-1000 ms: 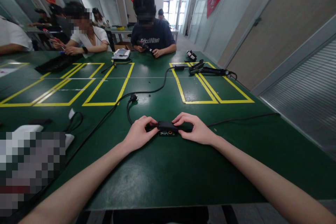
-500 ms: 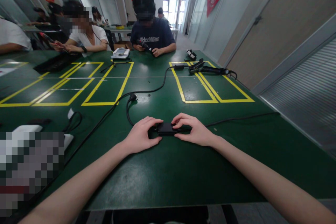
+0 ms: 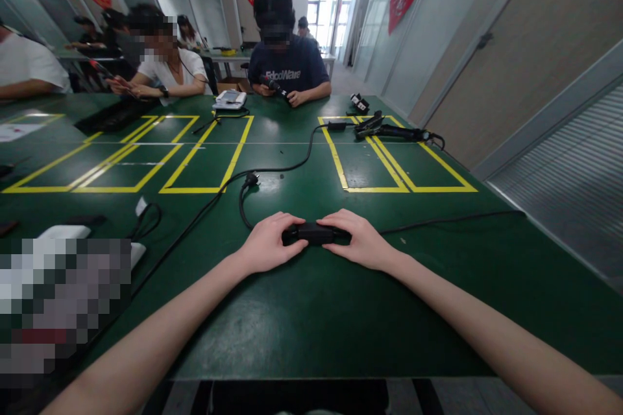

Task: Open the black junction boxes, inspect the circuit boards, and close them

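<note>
A black power adapter [image 3: 316, 233] lies lengthwise between my hands, at or just above the green table [image 3: 272, 337]. My left hand [image 3: 267, 243] grips its left end, with thumb and fingers on the near and far sides. The right end is held the same way by my right hand [image 3: 360, 240]. A black cord leads from the left end to a mains plug [image 3: 252, 179] just beyond my left hand. From behind my right hand another black cable [image 3: 452, 217] runs off to the right. My fingers partly cover both ends of the adapter.
A long cord [image 3: 195, 214] crosses the table to a second adapter [image 3: 337, 126] beside a black tool [image 3: 384, 130]. Yellow tape [image 3: 287, 191] is absent mid-table, but taped rectangles [image 3: 192, 190] mark both sides. Two people sit across; a white device [image 3: 230, 100] lies between them.
The adapter has turned a little, showing more of a side face than its flat top. My fingers have closed in on its ends. The whole view has shifted slightly.
</note>
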A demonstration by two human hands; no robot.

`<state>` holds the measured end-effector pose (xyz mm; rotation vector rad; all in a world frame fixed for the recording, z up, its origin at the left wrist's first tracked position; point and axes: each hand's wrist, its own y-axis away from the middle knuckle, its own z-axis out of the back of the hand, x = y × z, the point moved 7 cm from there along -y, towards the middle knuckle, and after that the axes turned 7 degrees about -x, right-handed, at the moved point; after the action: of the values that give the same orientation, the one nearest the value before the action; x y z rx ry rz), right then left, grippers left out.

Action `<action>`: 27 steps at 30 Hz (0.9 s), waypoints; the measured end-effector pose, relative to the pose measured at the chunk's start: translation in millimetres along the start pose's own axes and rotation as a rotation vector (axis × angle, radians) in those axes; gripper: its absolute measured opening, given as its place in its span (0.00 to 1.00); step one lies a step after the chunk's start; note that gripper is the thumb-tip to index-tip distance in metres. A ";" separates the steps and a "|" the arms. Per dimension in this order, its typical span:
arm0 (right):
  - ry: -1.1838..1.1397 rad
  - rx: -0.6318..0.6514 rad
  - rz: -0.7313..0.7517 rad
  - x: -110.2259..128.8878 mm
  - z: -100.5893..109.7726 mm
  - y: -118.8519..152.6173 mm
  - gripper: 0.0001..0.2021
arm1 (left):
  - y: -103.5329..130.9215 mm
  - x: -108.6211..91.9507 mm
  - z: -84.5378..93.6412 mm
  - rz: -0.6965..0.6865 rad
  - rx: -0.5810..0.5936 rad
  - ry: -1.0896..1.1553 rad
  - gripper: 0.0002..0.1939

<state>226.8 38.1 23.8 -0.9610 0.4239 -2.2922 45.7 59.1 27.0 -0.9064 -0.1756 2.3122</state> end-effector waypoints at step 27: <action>0.129 0.044 0.184 21.7 -1.2 1.2 0.17 | 2.0 -26.1 -10.1 -0.365 0.052 -0.267 0.18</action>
<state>214.5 23.3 33.9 -0.7237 0.4929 -2.1935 65.8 40.6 33.5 -0.4883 -0.3598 2.0737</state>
